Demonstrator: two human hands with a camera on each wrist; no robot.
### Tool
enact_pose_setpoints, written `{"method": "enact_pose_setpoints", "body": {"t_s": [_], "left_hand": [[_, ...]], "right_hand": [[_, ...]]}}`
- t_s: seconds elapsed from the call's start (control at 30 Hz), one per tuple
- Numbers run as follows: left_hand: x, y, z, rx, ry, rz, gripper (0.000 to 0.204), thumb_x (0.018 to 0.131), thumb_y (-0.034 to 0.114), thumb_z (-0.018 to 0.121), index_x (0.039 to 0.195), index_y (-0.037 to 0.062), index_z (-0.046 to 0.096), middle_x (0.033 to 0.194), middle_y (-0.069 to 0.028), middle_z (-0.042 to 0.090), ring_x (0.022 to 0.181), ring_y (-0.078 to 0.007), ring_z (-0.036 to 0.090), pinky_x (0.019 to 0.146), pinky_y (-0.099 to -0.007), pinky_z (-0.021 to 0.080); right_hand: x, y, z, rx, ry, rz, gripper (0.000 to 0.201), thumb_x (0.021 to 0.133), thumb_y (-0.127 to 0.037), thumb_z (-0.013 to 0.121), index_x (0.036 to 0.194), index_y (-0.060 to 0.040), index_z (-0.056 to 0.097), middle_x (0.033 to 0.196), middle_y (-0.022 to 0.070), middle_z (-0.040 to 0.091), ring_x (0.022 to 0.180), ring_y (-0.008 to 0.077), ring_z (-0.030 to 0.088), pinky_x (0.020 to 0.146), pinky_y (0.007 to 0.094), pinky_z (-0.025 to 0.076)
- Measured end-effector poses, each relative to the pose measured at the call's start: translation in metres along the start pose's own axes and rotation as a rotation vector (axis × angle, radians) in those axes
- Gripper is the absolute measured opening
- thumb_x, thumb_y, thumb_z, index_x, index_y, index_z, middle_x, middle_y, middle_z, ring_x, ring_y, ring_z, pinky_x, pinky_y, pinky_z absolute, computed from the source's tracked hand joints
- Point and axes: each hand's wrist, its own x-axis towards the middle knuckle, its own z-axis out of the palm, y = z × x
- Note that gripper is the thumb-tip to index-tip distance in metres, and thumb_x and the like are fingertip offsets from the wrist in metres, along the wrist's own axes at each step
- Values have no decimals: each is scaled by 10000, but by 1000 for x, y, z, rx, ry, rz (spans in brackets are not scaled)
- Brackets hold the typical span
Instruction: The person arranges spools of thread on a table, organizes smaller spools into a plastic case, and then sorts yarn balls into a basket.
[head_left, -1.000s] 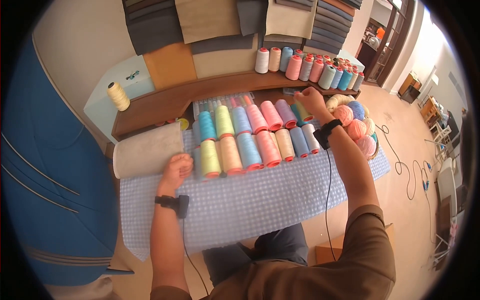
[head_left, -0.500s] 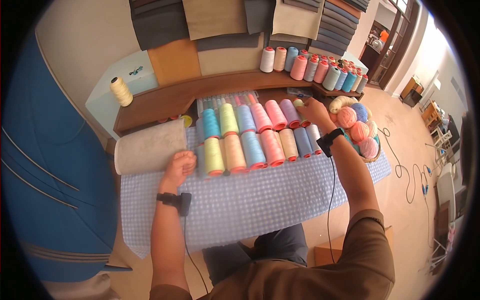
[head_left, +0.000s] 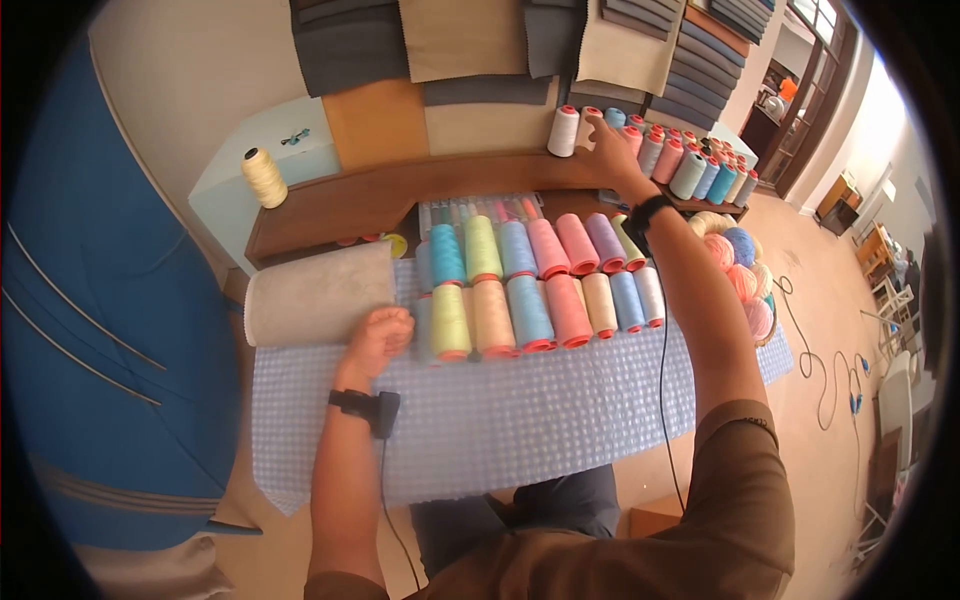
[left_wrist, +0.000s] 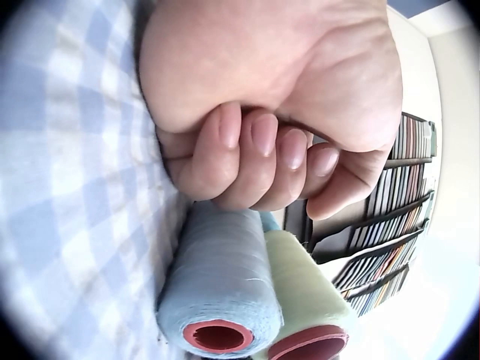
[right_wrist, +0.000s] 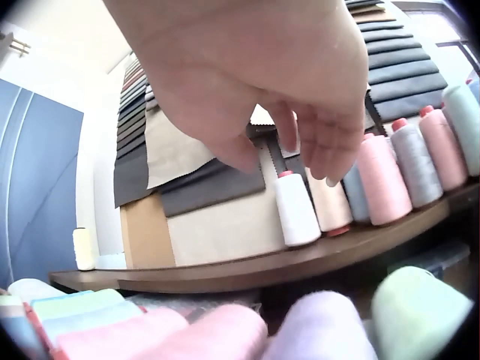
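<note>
My left hand [head_left: 380, 340] lies curled on the checked cloth [head_left: 470, 430], beside the left end of two rows of thread spools. Its fingers fold into the palm in the left wrist view, with a blue-grey spool [left_wrist: 221, 277] close by. My right hand [head_left: 612, 160] is over the shelf, fingers bent loosely and spread from the thumb. In the right wrist view, that hand [right_wrist: 262, 82] is above a white spool [right_wrist: 298, 210] and a peach spool [right_wrist: 328, 202]; contact with the peach one cannot be told. A yellow-green spool [head_left: 631, 245] ends the back row.
Many spools stand on the brown shelf [head_left: 490, 178], with a cream spool [head_left: 265, 178] at its left. A grey roll of cloth [head_left: 320, 295] lies left of the rows. Yarn balls [head_left: 742, 280] are at the right. Fabric samples [head_left: 465, 40] hang behind.
My right hand has let go of the yellow-green spool at the right end of the back row and moved up to the shelf. My left hand stays curled. The head view has shifted.
</note>
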Motion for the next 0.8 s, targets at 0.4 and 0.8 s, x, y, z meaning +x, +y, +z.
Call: {"method": "enact_pose_setpoints", "body": {"t_s": [0.4, 0.8], "left_hand": [[-2, -1, 4, -19, 36, 1, 295, 915, 113, 602, 698, 179, 413, 634, 96, 351, 520, -33, 288, 482, -245, 205], [-1, 0, 4, -8, 76, 5, 262, 891, 91, 582, 679, 155, 443, 596, 79, 369, 480, -40, 297, 456, -237, 212]], "right_hand": [[50, 13, 52, -113, -7, 77, 439, 843, -117, 690, 1247, -36, 537, 1268, 289, 581, 1068, 483, 661, 959, 502, 548], [-63, -46, -78, 1051, 229, 349, 406, 961, -201, 716, 1274, -25, 526, 1133, 113, 657, 983, 202, 683, 797, 309, 553]]}}
